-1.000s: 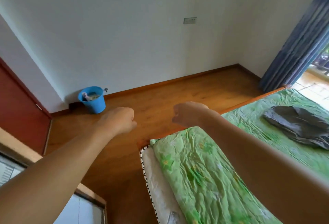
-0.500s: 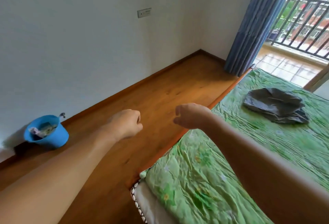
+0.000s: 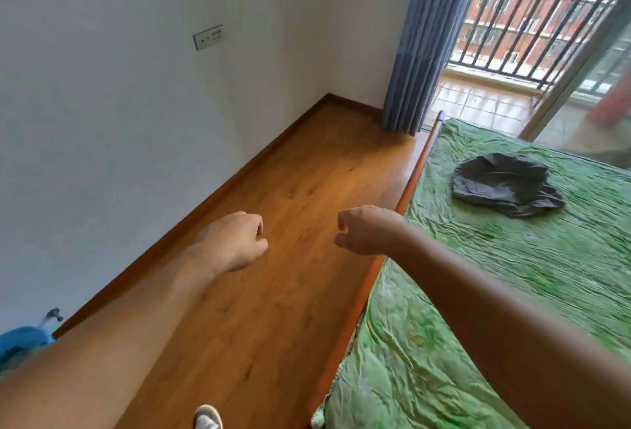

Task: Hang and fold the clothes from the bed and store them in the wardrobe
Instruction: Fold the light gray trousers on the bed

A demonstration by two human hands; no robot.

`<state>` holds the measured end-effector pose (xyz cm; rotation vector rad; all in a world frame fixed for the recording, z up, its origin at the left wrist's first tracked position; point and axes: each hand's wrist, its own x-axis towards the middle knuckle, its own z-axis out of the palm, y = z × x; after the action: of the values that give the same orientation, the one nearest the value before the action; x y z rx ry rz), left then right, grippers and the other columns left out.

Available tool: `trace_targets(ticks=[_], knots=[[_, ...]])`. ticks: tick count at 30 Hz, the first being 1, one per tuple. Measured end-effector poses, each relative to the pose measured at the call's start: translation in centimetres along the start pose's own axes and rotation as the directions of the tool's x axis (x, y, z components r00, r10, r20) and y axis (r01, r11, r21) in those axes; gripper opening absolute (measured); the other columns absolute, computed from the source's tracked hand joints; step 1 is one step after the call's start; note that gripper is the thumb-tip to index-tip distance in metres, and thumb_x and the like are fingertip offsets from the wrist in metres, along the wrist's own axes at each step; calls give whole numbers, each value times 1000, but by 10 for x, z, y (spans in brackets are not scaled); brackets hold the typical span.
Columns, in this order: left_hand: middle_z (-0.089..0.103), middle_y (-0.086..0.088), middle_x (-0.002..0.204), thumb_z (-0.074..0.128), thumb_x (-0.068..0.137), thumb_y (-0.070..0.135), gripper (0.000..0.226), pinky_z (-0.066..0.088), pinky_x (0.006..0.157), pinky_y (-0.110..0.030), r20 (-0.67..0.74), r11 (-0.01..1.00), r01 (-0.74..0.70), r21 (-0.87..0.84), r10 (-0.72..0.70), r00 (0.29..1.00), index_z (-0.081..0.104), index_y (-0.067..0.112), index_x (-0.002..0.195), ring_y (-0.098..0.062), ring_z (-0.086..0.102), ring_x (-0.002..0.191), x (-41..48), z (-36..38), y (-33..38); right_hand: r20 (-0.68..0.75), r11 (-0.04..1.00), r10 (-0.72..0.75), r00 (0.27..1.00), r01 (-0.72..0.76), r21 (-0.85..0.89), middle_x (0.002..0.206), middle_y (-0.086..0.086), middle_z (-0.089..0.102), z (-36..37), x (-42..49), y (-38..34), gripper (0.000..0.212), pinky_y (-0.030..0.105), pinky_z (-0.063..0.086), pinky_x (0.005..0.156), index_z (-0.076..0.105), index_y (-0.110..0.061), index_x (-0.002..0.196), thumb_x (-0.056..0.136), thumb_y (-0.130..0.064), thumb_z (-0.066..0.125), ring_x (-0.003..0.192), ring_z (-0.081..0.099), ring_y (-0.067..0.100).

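Seemingly bunched crosswise on the bed (image 3: pixel 512 292), the grey garment (image 3: pixel 505 184) lies nearer the right hand (image 3: pixel 367 230) than the left hand (image 3: pixel 235 241), both loosely curled, empty.

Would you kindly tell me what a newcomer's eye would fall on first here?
A crumpled dark grey garment lies on the bright green bed sheet, at the right. In front, the left hand and right hand reach out, loosely curled and empty, over the wooden floor.
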<state>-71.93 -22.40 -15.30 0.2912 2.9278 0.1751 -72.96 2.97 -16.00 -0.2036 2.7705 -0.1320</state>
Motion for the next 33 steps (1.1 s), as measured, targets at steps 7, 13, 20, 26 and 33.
trace_targets(ticks=[7, 13, 20, 26, 33], knots=[[61, 9, 112, 57, 97, 44, 23, 52, 70, -19, 48, 975, -221, 36, 219, 975, 58, 31, 115, -12, 62, 90, 90, -21, -113, 20, 981, 181, 983, -182, 72, 106, 0, 65, -12, 75, -81, 37, 35, 53, 75, 62, -26, 117, 92, -52, 52, 88, 55, 24], [61, 9, 115, 59, 96, 45, 28, 56, 75, -21, 81, 914, -405, 32, 401, 912, 59, 30, 119, -10, 62, 91, 161, -53, -124, -7, 924, 367, 930, -364, 120, 98, -1, 63, -43, 91, -95, 32, 37, 56, 80, 62, -25, 105, 88, -50, 52, 96, 63, 27], [61, 7, 109, 59, 97, 42, 25, 60, 73, -26, 104, 787, -617, 0, 614, 783, 62, 26, 116, -12, 63, 86, 219, -59, -44, 16, 802, 574, 819, -566, 191, 109, 4, 67, -41, 74, -33, 37, 35, 52, 75, 64, -22, 111, 92, -52, 55, 95, 63, 27], [59, 9, 110, 55, 96, 46, 25, 54, 68, -25, 143, 680, -733, 18, 723, 675, 62, 28, 113, -10, 60, 87, 294, -51, 41, 76, 699, 677, 732, -672, 246, 119, 4, 67, -43, 96, 46, 42, 41, 54, 88, 63, -23, 116, 90, -55, 54, 108, 62, 28], [59, 8, 104, 57, 93, 48, 24, 59, 75, -34, 189, 614, -786, 68, 766, 614, 63, 31, 107, -13, 63, 85, 414, -54, 178, 74, 614, 743, 665, -721, 323, 123, 7, 66, -82, 146, 195, 40, 40, 53, 90, 63, -22, 117, 91, -51, 55, 111, 62, 28]])
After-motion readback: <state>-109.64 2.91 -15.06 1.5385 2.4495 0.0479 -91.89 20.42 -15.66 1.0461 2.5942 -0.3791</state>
